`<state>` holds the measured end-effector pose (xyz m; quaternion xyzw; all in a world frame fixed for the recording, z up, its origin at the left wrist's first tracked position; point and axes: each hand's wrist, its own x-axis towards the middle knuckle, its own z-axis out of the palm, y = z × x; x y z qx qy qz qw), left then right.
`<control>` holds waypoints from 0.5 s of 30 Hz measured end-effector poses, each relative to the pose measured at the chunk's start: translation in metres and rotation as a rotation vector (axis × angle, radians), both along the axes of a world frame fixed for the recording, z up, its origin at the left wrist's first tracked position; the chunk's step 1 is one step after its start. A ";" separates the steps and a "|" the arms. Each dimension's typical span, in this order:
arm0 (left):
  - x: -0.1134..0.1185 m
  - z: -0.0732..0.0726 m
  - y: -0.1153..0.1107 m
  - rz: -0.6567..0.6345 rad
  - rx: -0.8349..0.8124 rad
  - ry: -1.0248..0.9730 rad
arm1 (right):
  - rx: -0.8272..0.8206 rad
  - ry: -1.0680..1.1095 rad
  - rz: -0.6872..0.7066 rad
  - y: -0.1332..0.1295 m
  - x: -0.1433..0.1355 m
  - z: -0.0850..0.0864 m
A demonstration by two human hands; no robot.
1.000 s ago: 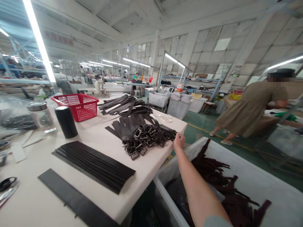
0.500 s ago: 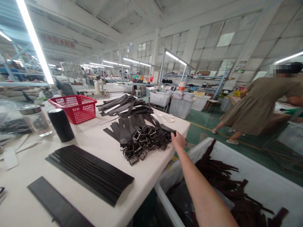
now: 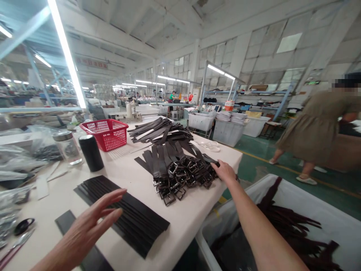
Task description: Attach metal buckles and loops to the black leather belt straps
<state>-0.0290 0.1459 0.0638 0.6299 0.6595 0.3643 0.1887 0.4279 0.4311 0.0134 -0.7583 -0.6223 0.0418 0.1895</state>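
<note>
My left hand (image 3: 94, 220) hovers over the near left of the table, its fingers stretched out and thumb apart, with nothing in it. Below it lies a row of overlapping flat black strips (image 3: 126, 214), and one more wide black strip (image 3: 65, 222) is partly hidden by the hand. At the table's right edge, my right hand (image 3: 225, 171) has its fingers closed round the end of a black strap (image 3: 211, 159). That strap lies beside a heap of black straps with metal buckles (image 3: 180, 173). Behind this heap are more loose black straps (image 3: 162, 130).
A red basket (image 3: 111, 135), a black cylinder (image 3: 91, 153) and a glass jar (image 3: 68, 148) stand at the table's left. Scissors (image 3: 17, 244) lie near the left edge. Right of the table is a white bin (image 3: 329, 203) holding dark red straps. A person (image 3: 313, 120) stands beyond it.
My left hand has come into view over the black strips. My right hand stays at the strap by the table's edge. The view has shifted left, and the person has moved.
</note>
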 end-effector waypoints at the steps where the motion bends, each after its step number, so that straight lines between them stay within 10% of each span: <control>1: 0.009 0.008 0.020 -0.064 -0.041 -0.010 | -0.025 0.022 0.009 0.007 0.002 0.003; 8: 0.066 -0.004 0.122 -0.178 -0.116 0.077 | -0.148 0.088 -0.018 0.054 0.008 0.009; 15: 0.090 -0.030 0.148 -0.219 -0.155 0.041 | -0.240 0.120 0.131 0.086 -0.008 0.012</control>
